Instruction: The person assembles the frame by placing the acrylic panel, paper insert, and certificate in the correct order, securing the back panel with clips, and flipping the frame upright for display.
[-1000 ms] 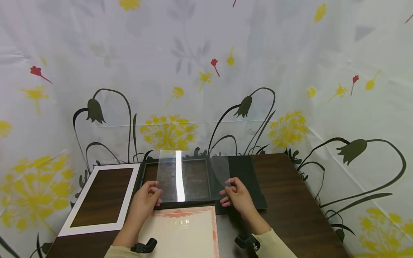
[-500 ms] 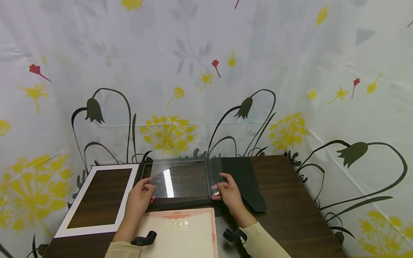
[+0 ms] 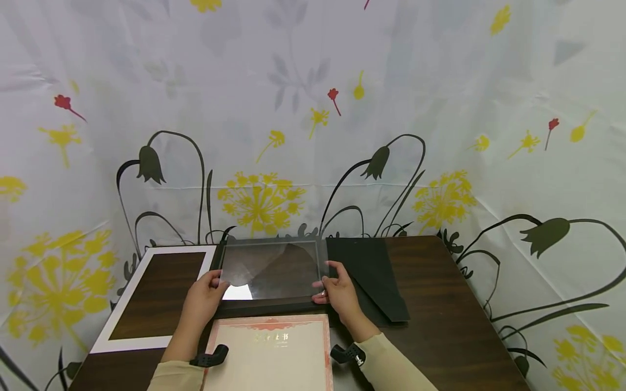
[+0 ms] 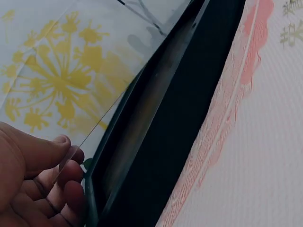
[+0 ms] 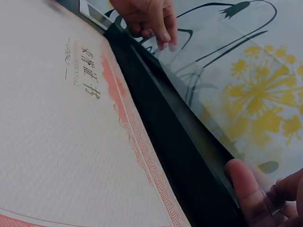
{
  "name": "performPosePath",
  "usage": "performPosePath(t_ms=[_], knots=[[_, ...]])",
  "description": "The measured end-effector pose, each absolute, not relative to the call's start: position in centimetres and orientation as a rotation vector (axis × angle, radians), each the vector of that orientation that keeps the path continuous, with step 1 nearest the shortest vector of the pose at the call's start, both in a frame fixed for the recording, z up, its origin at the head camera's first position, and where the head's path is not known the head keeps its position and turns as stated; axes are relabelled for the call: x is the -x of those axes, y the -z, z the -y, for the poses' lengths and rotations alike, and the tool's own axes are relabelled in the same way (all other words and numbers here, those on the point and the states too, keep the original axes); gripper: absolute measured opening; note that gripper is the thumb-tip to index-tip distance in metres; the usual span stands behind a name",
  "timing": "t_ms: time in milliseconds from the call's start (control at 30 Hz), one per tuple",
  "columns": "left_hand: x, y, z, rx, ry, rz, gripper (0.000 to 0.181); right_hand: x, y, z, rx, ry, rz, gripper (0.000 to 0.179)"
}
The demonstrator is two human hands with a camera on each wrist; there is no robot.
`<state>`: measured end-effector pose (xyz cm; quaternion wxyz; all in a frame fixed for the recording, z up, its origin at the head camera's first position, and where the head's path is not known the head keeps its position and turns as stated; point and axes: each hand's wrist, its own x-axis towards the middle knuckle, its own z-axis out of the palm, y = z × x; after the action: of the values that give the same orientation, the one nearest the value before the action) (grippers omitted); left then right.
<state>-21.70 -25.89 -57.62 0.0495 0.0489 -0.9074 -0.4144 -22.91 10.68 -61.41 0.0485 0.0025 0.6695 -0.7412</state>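
In the head view, a clear sheet [image 3: 266,274] is held flat over the black picture frame [image 3: 274,310], overlapping its opening. My left hand [image 3: 202,296] pinches the sheet's left edge between thumb and fingers. At the opposite edge, my right hand [image 3: 340,293] has the sheet between thumb and fingers. The left wrist view shows the sheet edge-on as a thin line above the frame [image 4: 182,109], held by the left hand [image 4: 40,177]. Both hands appear in the right wrist view, the right hand [image 5: 258,196] near and the left hand [image 5: 149,16] far.
A cream certificate [image 3: 271,361] with a pink border lies in front of the frame. To the left is a white mat [image 3: 130,293] with a rectangular opening. A black backing board [image 3: 369,266] lies right of the frame on the brown table [image 3: 440,304]. Behind hangs a flowered curtain [image 3: 303,136].
Both hands have shifted left and lowered the clear sheet, which was tilted up to the right of the frame's opening and now lies nearly level over it.
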Motion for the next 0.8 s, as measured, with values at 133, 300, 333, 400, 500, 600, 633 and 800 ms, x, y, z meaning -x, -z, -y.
performPosePath(t_ms=[133,300,333,400,500,600,633,800], knots=[[21.8,58.1,26.3,-0.119,1.207,2.787,0.045,23.1,61.7,-10.6,-0.026,2.25,-2.041,0.05],[21.9,58.0,26.9,-0.011,1.063,2.857,0.043,23.2,61.9,-10.6,-0.05,2.279,-2.016,0.048],[21.9,57.9,27.0,0.009,1.033,2.876,0.045,23.3,61.9,-10.7,-0.05,2.285,-2.007,0.048],[21.9,57.5,27.2,0.038,0.965,2.925,0.053,23.3,61.8,-10.8,-0.058,2.297,-1.985,0.049],[21.6,57.0,27.7,0.044,0.894,3.028,0.075,23.3,61.9,-11.0,-0.084,2.296,-1.948,0.049],[21.5,56.6,28.1,0.08,0.842,3.12,0.1,23.2,61.9,-11.1,-0.085,2.304,-1.93,0.048],[21.5,56.5,28.3,0.089,0.83,3.145,0.107,23.3,61.8,-11.1,-0.085,2.309,-1.926,0.048],[21.6,56.3,28.4,0.118,0.792,3.214,0.123,23.4,61.6,-11.0,-0.086,2.317,-1.927,0.046]])
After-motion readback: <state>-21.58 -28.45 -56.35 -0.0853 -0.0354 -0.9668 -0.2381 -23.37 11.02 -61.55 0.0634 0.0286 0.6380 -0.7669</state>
